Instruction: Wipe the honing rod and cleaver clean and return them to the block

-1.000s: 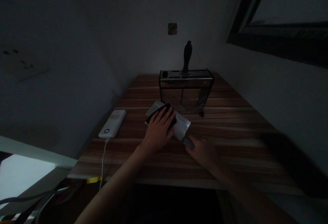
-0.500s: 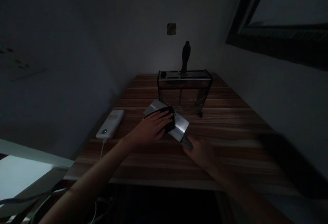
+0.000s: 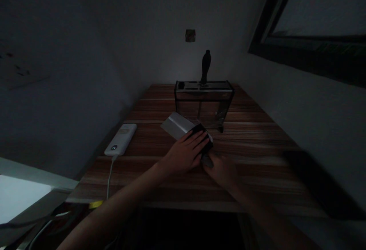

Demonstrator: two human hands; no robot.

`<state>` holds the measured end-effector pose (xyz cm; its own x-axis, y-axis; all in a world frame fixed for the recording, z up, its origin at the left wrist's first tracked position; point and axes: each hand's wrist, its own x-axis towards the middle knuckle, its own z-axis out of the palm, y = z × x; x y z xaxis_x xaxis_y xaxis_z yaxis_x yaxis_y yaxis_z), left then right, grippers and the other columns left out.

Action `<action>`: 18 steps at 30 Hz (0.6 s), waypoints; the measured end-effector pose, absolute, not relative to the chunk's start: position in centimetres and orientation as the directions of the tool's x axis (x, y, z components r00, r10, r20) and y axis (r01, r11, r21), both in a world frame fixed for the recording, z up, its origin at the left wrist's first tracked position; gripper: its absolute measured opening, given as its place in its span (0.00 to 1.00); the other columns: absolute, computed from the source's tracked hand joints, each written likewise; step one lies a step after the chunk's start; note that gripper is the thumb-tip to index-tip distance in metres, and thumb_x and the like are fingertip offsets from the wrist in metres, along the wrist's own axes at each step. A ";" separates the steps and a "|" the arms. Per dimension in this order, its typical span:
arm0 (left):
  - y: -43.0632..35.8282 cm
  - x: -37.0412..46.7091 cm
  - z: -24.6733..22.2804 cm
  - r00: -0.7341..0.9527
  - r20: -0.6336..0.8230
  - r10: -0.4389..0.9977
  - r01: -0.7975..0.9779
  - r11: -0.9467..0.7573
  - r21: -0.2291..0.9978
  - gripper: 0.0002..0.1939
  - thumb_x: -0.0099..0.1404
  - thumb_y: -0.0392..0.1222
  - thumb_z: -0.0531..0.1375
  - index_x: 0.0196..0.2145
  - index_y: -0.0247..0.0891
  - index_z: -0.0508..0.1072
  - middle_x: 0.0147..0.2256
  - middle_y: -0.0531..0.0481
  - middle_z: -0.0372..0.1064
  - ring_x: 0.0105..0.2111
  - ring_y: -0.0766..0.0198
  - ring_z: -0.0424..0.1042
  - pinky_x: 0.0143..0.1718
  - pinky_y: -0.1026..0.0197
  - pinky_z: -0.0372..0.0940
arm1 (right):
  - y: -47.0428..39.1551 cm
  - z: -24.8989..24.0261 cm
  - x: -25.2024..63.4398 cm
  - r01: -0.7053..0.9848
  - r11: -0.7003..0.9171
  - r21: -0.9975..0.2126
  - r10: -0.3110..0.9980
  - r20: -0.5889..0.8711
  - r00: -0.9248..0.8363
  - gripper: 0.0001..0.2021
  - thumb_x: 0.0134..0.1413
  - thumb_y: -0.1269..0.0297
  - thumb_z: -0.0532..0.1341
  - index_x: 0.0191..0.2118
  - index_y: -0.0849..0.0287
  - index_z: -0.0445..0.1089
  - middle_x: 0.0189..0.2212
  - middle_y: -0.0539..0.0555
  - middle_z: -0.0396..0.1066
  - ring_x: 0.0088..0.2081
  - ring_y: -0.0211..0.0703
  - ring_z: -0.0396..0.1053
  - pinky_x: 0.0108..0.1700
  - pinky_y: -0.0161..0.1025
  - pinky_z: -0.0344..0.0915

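Note:
A wide-bladed cleaver (image 3: 175,125) lies flat on the wooden table, its shiny blade pointing to the far left. My right hand (image 3: 223,169) is closed round its handle at the near right end. Over the blade near the handle, my left hand (image 3: 187,151) presses a dark flat sheet (image 3: 198,129), fingers together and stretched across it. Whether that sheet is cloth or sandpaper is too dark to tell. Just behind the blade stands a clear-sided knife block (image 3: 204,95) with a black-handled tool (image 3: 206,66) upright in its slotted top.
A white power bank (image 3: 121,139) with a lit display and a cable rests on the table's left side. At the right edge is a long dark object (image 3: 320,185). Walls enclose the table (image 3: 251,139) at the back and sides. The room is dim.
My left hand has slid the dark sheet along the blade toward the handle, uncovering more of the far end. My right hand keeps its grip; the view has shifted slightly.

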<state>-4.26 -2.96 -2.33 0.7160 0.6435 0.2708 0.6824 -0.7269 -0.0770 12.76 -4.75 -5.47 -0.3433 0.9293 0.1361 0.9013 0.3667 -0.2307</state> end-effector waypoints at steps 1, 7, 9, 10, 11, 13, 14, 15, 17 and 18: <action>-3.2 -3.9 -2.5 0.714 0.276 0.644 0.683 -0.727 -0.068 0.29 0.63 0.44 0.49 0.60 0.35 0.48 0.61 0.46 0.43 0.62 0.61 0.39 0.61 0.52 0.38 | -4.7 -5.4 12.8 0.902 0.367 -0.226 0.929 0.133 -0.345 0.08 0.50 0.63 0.54 0.34 0.59 0.67 0.32 0.55 0.73 0.34 0.44 0.70 0.35 0.36 0.58; -4.2 -3.1 -2.8 0.701 0.271 0.659 0.690 -0.723 -0.027 0.28 0.64 0.46 0.47 0.60 0.35 0.48 0.62 0.49 0.42 0.62 0.61 0.38 0.61 0.53 0.37 | -4.8 -5.5 12.9 0.897 0.396 -0.194 0.917 0.120 -0.379 0.08 0.49 0.64 0.55 0.33 0.62 0.69 0.33 0.58 0.73 0.35 0.46 0.70 0.38 0.37 0.59; -4.3 -3.2 -2.8 0.696 0.272 0.665 0.695 -0.718 -0.023 0.28 0.64 0.47 0.46 0.60 0.35 0.48 0.62 0.49 0.41 0.62 0.61 0.38 0.61 0.53 0.37 | -4.8 -5.6 12.9 0.897 0.397 -0.191 0.917 0.110 -0.383 0.09 0.50 0.64 0.56 0.35 0.62 0.69 0.34 0.58 0.73 0.36 0.46 0.70 0.38 0.37 0.59; -4.3 -3.2 -2.9 0.695 0.272 0.666 0.696 -0.718 -0.022 0.28 0.65 0.47 0.46 0.60 0.35 0.48 0.62 0.49 0.41 0.62 0.62 0.38 0.61 0.53 0.37 | -4.8 -5.6 12.9 0.898 0.398 -0.189 0.917 0.108 -0.384 0.09 0.50 0.63 0.56 0.35 0.62 0.69 0.34 0.57 0.73 0.36 0.47 0.70 0.38 0.37 0.59; -4.3 -3.3 -3.0 0.695 0.274 0.665 0.696 -0.718 -0.023 0.28 0.65 0.48 0.45 0.60 0.35 0.47 0.62 0.49 0.41 0.62 0.62 0.38 0.61 0.53 0.37 | -4.8 -5.6 12.9 0.897 0.400 -0.186 0.916 0.107 -0.386 0.10 0.50 0.63 0.56 0.35 0.62 0.69 0.34 0.57 0.73 0.36 0.47 0.70 0.38 0.37 0.60; -4.2 -3.4 -3.2 0.699 0.281 0.658 0.691 -0.722 -0.028 0.29 0.65 0.50 0.45 0.60 0.36 0.47 0.62 0.50 0.42 0.62 0.62 0.38 0.61 0.53 0.37 | -4.8 -5.6 12.9 0.896 0.406 -0.179 0.914 0.106 -0.392 0.10 0.50 0.62 0.56 0.35 0.62 0.69 0.35 0.58 0.73 0.36 0.47 0.70 0.38 0.38 0.60; -4.1 -3.5 -3.3 0.699 0.285 0.656 0.691 -0.722 -0.034 0.29 0.65 0.51 0.45 0.60 0.37 0.46 0.62 0.50 0.42 0.62 0.62 0.38 0.61 0.53 0.37 | -4.8 -5.6 12.9 0.895 0.409 -0.177 0.912 0.108 -0.395 0.10 0.50 0.62 0.56 0.35 0.62 0.69 0.35 0.58 0.73 0.37 0.47 0.70 0.38 0.38 0.60; -4.1 -3.6 -3.4 0.696 0.291 0.657 0.695 -0.718 -0.041 0.29 0.65 0.52 0.45 0.60 0.38 0.46 0.62 0.50 0.42 0.62 0.61 0.39 0.60 0.52 0.38 | -4.8 -5.7 12.9 0.894 0.413 -0.175 0.910 0.111 -0.399 0.10 0.49 0.62 0.56 0.35 0.62 0.69 0.35 0.58 0.73 0.37 0.47 0.70 0.38 0.38 0.60; -4.1 -3.6 -3.5 0.681 0.303 0.667 0.711 -0.702 -0.054 0.31 0.64 0.55 0.45 0.60 0.39 0.46 0.62 0.50 0.43 0.62 0.60 0.39 0.60 0.51 0.38 | -4.8 -5.8 13.0 0.892 0.418 -0.175 0.908 0.121 -0.402 0.10 0.49 0.63 0.57 0.36 0.62 0.69 0.36 0.57 0.73 0.37 0.47 0.69 0.39 0.38 0.60; -4.1 -3.6 -3.5 0.672 0.308 0.674 0.720 -0.691 -0.060 0.32 0.63 0.57 0.45 0.60 0.40 0.46 0.62 0.50 0.43 0.62 0.60 0.39 0.60 0.51 0.38 | -4.7 -5.8 13.0 0.891 0.419 -0.176 0.907 0.125 -0.402 0.10 0.49 0.63 0.57 0.36 0.62 0.69 0.36 0.58 0.73 0.37 0.47 0.69 0.39 0.38 0.60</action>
<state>-3.60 -4.08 -3.54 0.6717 0.6737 0.3080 0.7205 -0.6909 -0.0600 13.02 -4.75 -5.84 -0.4021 0.9070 0.1248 0.8907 0.4191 -0.1762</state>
